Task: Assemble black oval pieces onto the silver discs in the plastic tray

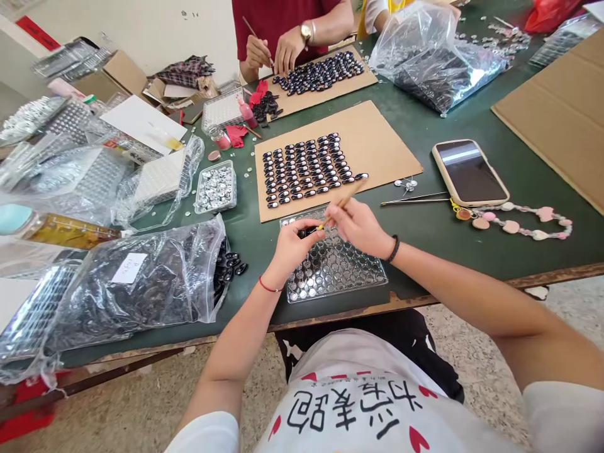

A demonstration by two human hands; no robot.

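While hovering just above the tray point(349, 277) at the near edge of the table point(425, 233), pinching a small dark piece point(304, 233) with the left hand point(292, 242), thumb and forefinger pressed together on its edges. Gripping a thin stick point(343, 201) pen-fashion with the right hand point(358, 226), fingers closed round the shaft, with the tip touching or nearly touching the piece; not clear which. Holding both hands close, knuckles almost meeting.

Judging the piece as very light, hard and glossy, so probably slippery and easy to flick away; best taking it by the rim between two fingertips and leaving the face free. Reckoning the stick light and stiff, best held low on the shaft for a steady tip. Taking the tray for thin clear plastic, likely flexing if lifted by one corner, so better gripped by the rim on two sides.

Seeing more dark pieces lying in rows on the cardboard point(377, 145) beyond the tray, a bag point(141, 283) of them to the left, and a phone point(469, 171) to the right. Noting another person's hands point(274, 53) working at the far side.
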